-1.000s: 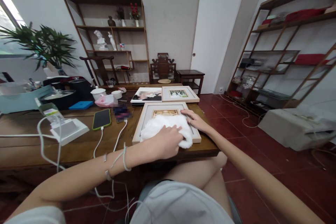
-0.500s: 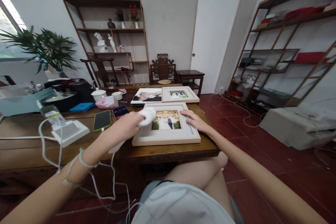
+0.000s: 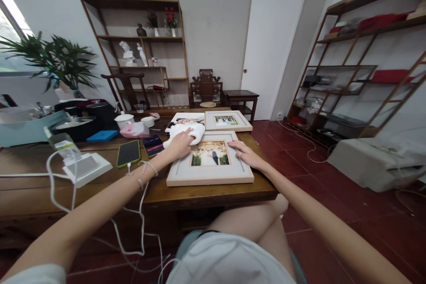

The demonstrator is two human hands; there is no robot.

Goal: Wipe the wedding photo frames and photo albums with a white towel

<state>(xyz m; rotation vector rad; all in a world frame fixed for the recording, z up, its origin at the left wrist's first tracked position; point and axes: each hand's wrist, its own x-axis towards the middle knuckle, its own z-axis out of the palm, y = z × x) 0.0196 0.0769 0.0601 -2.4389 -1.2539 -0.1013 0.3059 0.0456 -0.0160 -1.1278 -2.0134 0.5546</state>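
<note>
A large framed photo (image 3: 213,175) with a pale wooden frame lies flat near the front right of the wooden table (image 3: 100,186). My left hand (image 3: 179,144) presses a white fluffy cloth (image 3: 186,132) against the frame's far left corner, fingers closed on the cloth. My right hand (image 3: 242,153) rests flat on the frame's right side, fingers stretched out. Behind it lie a smaller framed photo (image 3: 226,120) and an unframed photo print (image 3: 184,122), partly hidden by the cloth.
Left of the frame lie a green-cased phone (image 3: 128,152) and a second phone (image 3: 153,144), both with white cables. A white box (image 3: 87,165), a pink bag (image 3: 135,129), bowls and a plant (image 3: 53,60) fill the table's left. Shelves line the walls.
My left hand swept the cloth from the frame's near right across to its left edge, then up to the far left corner. My right hand stayed on the frame's right side.
</note>
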